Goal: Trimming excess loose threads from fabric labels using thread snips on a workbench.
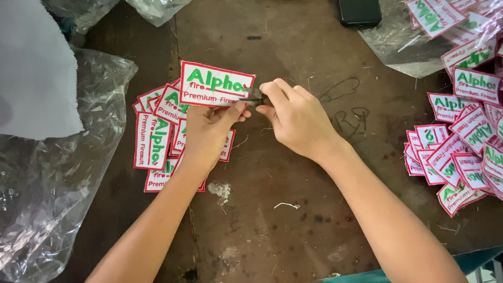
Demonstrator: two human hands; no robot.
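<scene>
My left hand (209, 131) pinches a patch (216, 84) by its bottom edge; it's light and floppy-ish. Right hand (296, 118) fingers hold small snips (255, 96) at the patch's right edge.

At frame centre, my left hand (209, 128) pinches a red-bordered white patch (215, 85) while my right hand (293, 118) holds small snips (255, 96) at its edge.

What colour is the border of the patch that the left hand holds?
Red, around a white patch with green and red lettering, held by the left hand. The head view shows it.
</scene>
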